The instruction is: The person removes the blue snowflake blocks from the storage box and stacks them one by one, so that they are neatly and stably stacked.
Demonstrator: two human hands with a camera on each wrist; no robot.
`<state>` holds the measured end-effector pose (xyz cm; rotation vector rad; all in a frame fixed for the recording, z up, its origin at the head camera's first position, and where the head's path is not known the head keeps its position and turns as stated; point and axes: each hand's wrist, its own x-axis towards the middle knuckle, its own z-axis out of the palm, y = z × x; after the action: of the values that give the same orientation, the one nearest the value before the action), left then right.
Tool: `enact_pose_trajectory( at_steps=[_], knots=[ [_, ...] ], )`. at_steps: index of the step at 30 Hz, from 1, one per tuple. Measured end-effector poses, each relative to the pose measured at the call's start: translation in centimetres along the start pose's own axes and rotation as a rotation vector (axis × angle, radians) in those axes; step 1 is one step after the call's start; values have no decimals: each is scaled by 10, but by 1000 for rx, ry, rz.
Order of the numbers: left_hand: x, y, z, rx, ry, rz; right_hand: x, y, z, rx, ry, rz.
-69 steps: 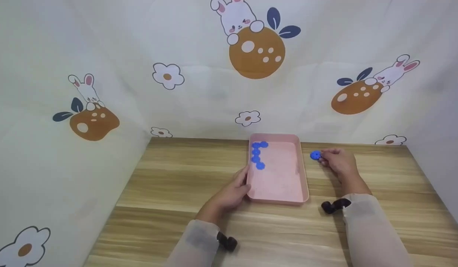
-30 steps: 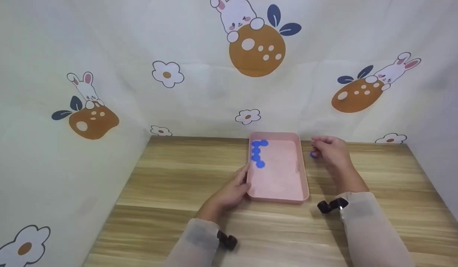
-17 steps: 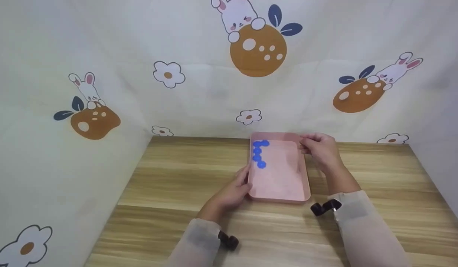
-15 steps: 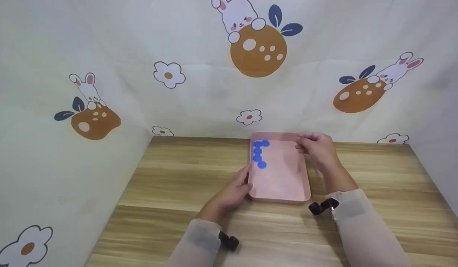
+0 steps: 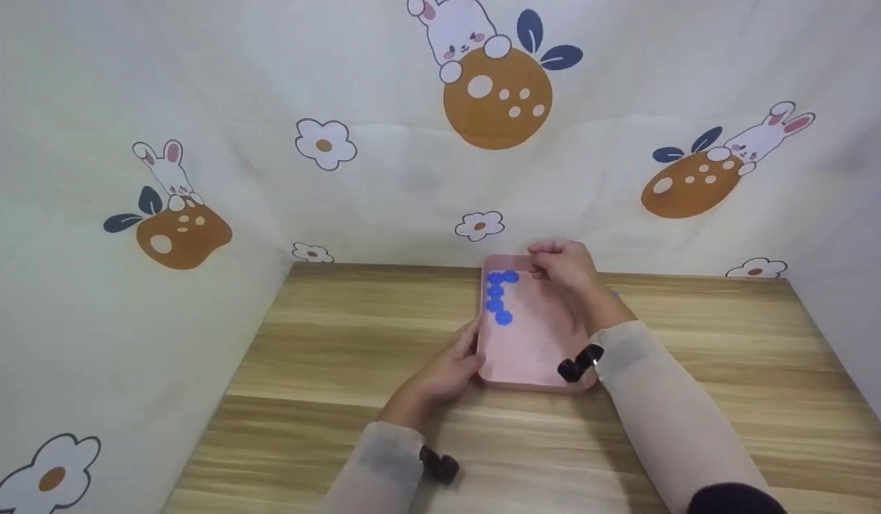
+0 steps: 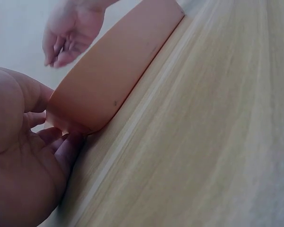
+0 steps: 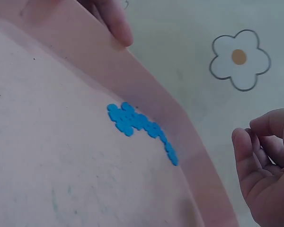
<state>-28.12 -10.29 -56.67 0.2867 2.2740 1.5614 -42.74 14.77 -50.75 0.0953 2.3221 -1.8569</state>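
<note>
In the head view my left hand (image 5: 447,368) grips the near left side of a pink tray (image 5: 530,386). The left wrist view shows its fingers around the tray wall (image 6: 102,87), some low beneath the edge. My right hand (image 5: 565,265) hangs over the tray's far right end, fingers loosely bent, thumb and forefinger tips close together; I see nothing between them in the right wrist view. Several blue snowflake-shaped discs (image 5: 495,291) lie along the tray's left side. Another blue disc (image 5: 615,293) lies on the table right of the tray, mostly hidden behind my right wrist.
The wood-grain table (image 5: 326,343) surrounds the tray. A pale curtain (image 5: 383,185) printed with rabbits and flowers stands directly behind the tray and encloses both sides. Each sleeve cuff carries a black camera (image 5: 580,364).
My right hand was at the blue disc right of the tray, then moved left, leaving it on the table, and now hovers over the tray. My left hand stays on the tray.
</note>
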Motion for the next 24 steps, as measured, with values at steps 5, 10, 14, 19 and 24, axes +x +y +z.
enact_pose_trajectory(
  at_steps=[5, 10, 14, 19, 24],
  knots=[
    [0, -1, 0, -20, -6, 38, 14, 6, 16, -39, 8, 1],
    [0, 0, 2, -79, -33, 70, 21, 16, 24, -94, 46, 12],
    [1, -1, 3, -94, -34, 76, 22, 25, 26, -176, 50, 45],
    [1, -1, 2, -69, -24, 75, 24, 33, 27, -265, 54, 60],
    [-1, -1, 0, -42, -19, 56, 25, 38, 29, -325, 62, 60]
  ],
)
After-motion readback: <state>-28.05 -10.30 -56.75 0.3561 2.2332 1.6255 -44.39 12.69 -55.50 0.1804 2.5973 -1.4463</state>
